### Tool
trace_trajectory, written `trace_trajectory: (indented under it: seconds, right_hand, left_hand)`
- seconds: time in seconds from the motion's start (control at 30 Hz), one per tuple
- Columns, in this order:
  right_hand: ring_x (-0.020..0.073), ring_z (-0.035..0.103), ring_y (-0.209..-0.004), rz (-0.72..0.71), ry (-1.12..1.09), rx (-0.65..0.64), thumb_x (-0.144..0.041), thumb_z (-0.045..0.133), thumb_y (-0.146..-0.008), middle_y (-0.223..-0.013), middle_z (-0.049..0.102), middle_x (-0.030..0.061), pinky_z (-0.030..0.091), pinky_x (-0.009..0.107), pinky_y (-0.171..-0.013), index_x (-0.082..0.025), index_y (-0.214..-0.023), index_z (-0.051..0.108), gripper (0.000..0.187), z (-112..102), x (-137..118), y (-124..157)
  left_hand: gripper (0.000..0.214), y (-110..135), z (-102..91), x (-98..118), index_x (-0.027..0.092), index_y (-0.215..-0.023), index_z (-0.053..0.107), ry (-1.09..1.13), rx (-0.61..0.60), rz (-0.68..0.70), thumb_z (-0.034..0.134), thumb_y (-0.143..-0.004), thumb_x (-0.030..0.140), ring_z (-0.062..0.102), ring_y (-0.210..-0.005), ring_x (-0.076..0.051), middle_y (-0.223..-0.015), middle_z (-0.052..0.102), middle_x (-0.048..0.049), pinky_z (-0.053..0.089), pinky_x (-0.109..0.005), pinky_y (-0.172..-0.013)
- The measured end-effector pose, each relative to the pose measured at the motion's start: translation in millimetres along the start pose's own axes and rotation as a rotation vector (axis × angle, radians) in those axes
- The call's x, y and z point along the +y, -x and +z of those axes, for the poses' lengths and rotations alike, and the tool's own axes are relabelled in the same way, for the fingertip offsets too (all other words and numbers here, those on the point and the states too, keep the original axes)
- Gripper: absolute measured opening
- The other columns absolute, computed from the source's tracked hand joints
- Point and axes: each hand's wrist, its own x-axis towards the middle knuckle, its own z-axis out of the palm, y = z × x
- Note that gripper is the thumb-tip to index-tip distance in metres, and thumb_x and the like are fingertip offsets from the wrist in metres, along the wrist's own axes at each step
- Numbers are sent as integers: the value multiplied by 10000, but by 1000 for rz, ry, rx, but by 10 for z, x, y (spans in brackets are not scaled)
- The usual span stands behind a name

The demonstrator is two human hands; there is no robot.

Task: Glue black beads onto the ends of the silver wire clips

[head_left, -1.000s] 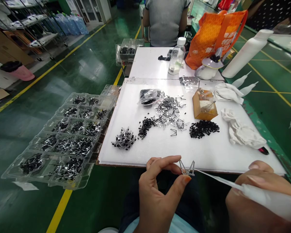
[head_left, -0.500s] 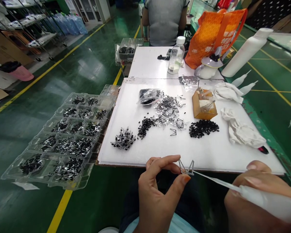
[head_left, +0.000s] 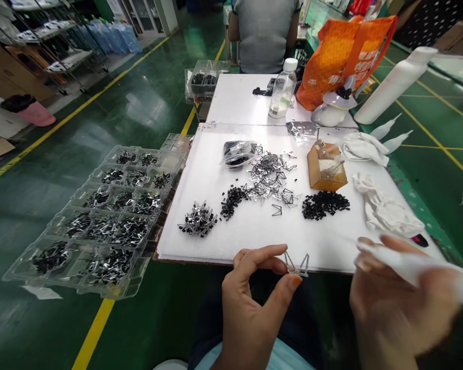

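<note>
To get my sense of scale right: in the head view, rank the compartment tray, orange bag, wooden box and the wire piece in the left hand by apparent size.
1. Compartment tray
2. Orange bag
3. Wooden box
4. Wire piece, smallest though nearer the camera than the box

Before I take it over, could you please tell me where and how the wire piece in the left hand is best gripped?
I'd come from the right and lightly pinch the raised right end of the wire piece. The left hand pinches it farther left, while that end stands up clear of the fingers; the wire looks thin.
</note>
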Motion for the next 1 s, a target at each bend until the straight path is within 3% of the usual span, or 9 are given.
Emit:
trace_trajectory:
  seconds: [0.07, 0.17, 0.23, 0.33, 0.43, 0.57, 0.8, 1.0]
  right_hand:
    - [188, 671, -740, 77, 31, -72, -429, 693, -955, -911, 730, 39, 535, 369, -696, -237, -1129, 755, 267, 192, 54, -178]
    - [222, 717, -882, 177, 211, -427, -480, 729, -914, -1055, 771, 91, 549, 347, -708, -210, -1111, 711, 336, 481, 131, -413]
    - [205, 693, -806, 151, 301, -612, -506, 688, -920, -1046, 771, 80, 527, 334, -679, -215, -1051, 679, 319, 685, 169, -500]
    - [169, 572, -631, 59, 459, -754, -457, 622, -962, -911, 746, 43, 435, 336, -658, -221, -1001, 670, 244, 1021, 196, -512]
    - [202, 554, -670, -69, 631, -827, -340, 585, -981, -819, 704, 46, 381, 370, -736, -220, -923, 680, 164, 1332, 207, -455]
    - [257, 605, -833, -203, 791, -885, -227, 582, -964, -907, 695, 80, 360, 417, -865, -214, -871, 679, 136, 1564, 231, -414]
    - [293, 611, -901, -248, 881, -902, -220, 575, -981, -1014, 682, 129, 368, 461, -918, -197, -894, 658, 122, 1597, 231, -434]
    - [271, 611, -882, -150, 692, -868, -195, 608, -942, -981, 688, 109, 387, 448, -921, -206, -809, 604, 134, 1569, 195, -439]
  left_hand:
    - [243, -8, -16, -6, 315, -1070, 852, -31, -37, 8, 849, -846, 220, 691, -895, -194, -822, 767, 11, 517, -298, -922]
    - [253, 4, -28, -9, 322, -1117, 847, -46, -66, 21, 815, -882, 237, 707, -905, -193, -873, 792, 2, 532, -299, -935]
    - [266, 26, -30, -2, 331, -1125, 852, -35, -35, 29, 790, -892, 218, 718, -902, -191, -886, 798, 2, 527, -310, -975]
    - [251, 56, -43, 24, 319, -1110, 868, -13, -2, 57, 778, -900, 212, 729, -885, -196, -888, 796, -15, 556, -308, -946]
    - [225, 64, -76, 47, 290, -1111, 877, 17, 4, 81, 771, -916, 251, 729, -869, -207, -884, 795, -41, 594, -293, -857]
    - [262, 64, -118, 48, 295, -1142, 869, 23, 18, 68, 788, -896, 255, 731, -863, -207, -877, 801, -38, 598, -302, -870]
    - [161, 54, -136, 71, 258, -978, 886, -3, 26, 48, 786, -861, 210, 723, -850, -226, -824, 808, -41, 579, -339, -893]
    - [126, 60, -114, 60, 255, -942, 858, 78, 52, 40, 741, -921, 213, 754, -942, -217, -954, 822, -40, 576, -297, -897]
